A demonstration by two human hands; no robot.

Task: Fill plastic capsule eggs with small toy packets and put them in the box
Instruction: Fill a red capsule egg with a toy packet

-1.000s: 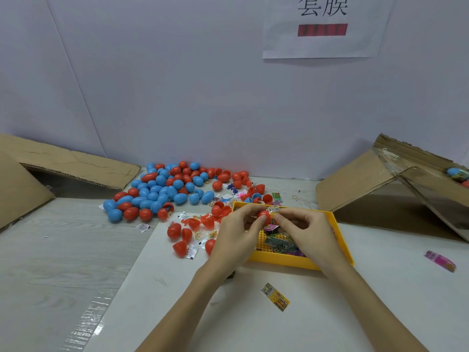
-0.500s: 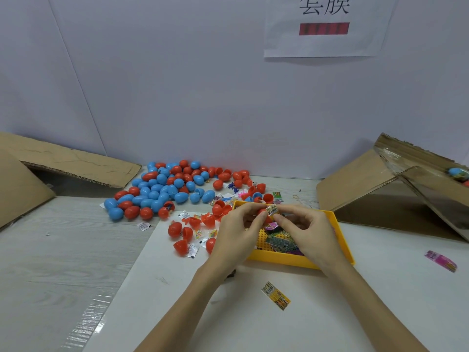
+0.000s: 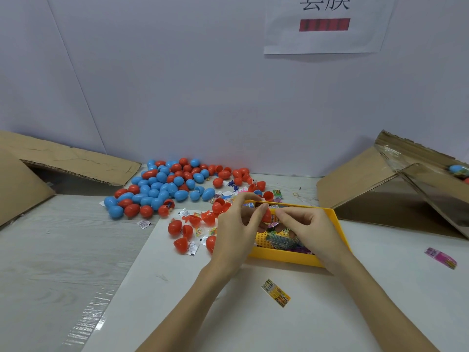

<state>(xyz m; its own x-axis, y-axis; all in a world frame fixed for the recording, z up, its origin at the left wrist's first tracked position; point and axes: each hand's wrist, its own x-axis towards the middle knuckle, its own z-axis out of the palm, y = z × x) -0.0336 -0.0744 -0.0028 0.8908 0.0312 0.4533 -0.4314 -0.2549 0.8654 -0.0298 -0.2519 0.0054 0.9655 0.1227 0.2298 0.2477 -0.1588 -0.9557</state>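
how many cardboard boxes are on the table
2. One cardboard box lies at the far left, open flaps toward the middle. The other cardboard box lies at the far right, with a blue egg showing inside. Neither is fully in view.

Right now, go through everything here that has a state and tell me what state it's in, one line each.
left hand: holds a red egg half, open end toward the packet
right hand: pinches a small packet at the egg half's mouth
yellow tray: holds packets
egg pile: blue and red eggs, closed
loose red halves: open
right cardboard box: flaps open
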